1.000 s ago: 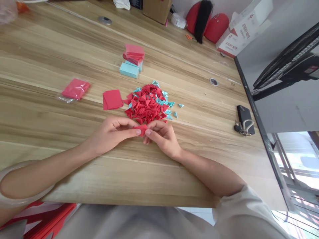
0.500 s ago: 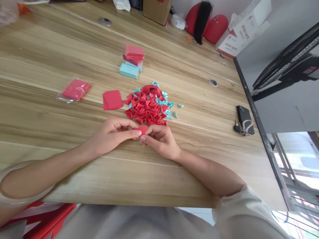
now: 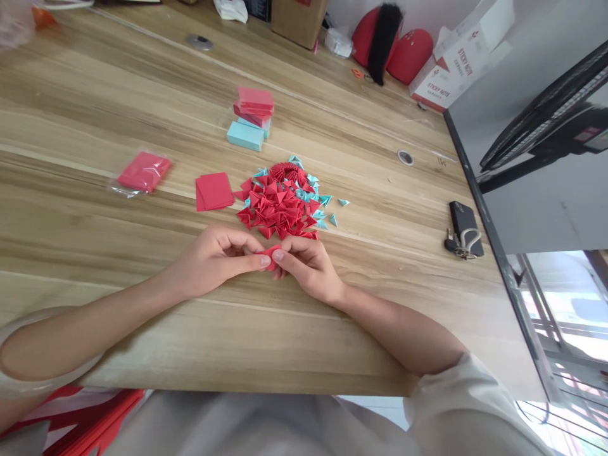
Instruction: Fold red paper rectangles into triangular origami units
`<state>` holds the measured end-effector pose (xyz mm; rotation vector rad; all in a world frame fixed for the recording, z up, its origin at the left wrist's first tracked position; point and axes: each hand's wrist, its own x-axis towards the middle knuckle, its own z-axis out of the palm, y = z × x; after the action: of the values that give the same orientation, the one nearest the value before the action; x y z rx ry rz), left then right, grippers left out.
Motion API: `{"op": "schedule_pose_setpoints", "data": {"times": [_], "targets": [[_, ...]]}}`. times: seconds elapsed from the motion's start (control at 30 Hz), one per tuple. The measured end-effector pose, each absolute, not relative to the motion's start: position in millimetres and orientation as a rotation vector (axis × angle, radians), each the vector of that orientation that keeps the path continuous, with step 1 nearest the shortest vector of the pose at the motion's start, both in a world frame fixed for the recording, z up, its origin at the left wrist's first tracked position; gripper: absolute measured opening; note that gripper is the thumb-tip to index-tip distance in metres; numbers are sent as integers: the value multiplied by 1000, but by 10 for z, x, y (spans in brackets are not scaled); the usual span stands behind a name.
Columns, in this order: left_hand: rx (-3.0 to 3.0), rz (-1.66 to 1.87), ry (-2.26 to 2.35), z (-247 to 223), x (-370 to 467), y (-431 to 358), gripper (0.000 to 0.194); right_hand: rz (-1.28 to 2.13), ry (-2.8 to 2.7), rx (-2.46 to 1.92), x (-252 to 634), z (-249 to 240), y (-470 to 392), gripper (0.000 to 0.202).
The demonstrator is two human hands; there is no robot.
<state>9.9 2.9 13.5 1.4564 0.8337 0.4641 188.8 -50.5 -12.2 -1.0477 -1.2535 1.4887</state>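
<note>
Between my two hands, near the table's front, is a small folded piece of red paper. My left hand pinches its left side between thumb and fingers. On its right side, my right hand grips it, the thumb pressed on top. Fingertips cover much of the paper. Just beyond the hands lies a heap of red folded paper triangles, with light blue triangles around and among them. Left of the heap are flat red paper sheets.
A plastic-wrapped red packet lies at the left. Behind the heap, red packs and blue packs are stacked. A black case with keys is at the right. White boxes and a cardboard box stand at the back.
The red paper has turned and shifted slightly down between my fingers. My right thumb has moved up onto it, and my left thumb is a little lower.
</note>
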Motion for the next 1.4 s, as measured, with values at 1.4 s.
{"op": "schedule_pose_setpoints", "data": {"times": [1.4], "targets": [[1494, 564, 929, 102, 102, 41, 14, 1383, -1227, -1072, 1850, -200, -538, 35]]}}
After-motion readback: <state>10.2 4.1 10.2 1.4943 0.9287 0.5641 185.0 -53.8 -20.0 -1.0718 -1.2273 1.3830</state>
